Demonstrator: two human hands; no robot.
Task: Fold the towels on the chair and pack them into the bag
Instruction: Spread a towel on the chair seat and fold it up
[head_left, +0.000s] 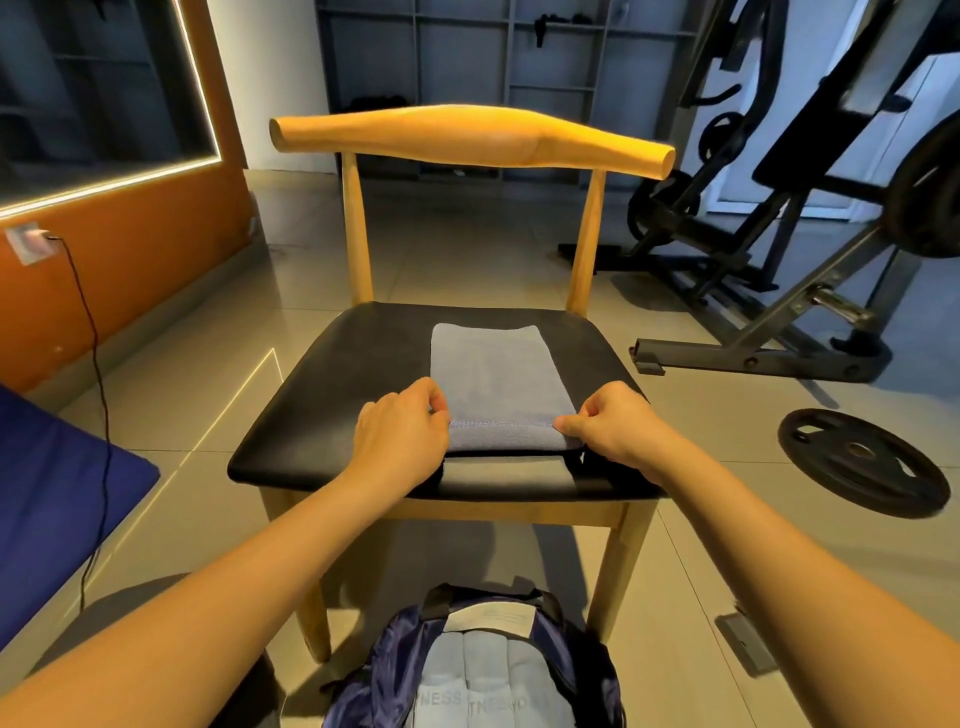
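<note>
Floor (457, 249): glossy beige tiles, with a thin bright line of light reflected on the left part. Left wall (130, 249): orange, bearing a dark panel edged by a lit LED strip (200, 83). Wall socket (26, 243) low on that wall; a black cable (96, 364) runs from it down to the floor. Blue cushion or mat (52, 499) at the left edge; exact type cannot be told. Back wall: grey open shelving (467, 52), a few dark items on it, too small to identify. Right side: black weight machine (805, 208) with plates mounted. One black weight plate (862, 460) lies flat on the floor, apart from the machine's base bar.
</note>
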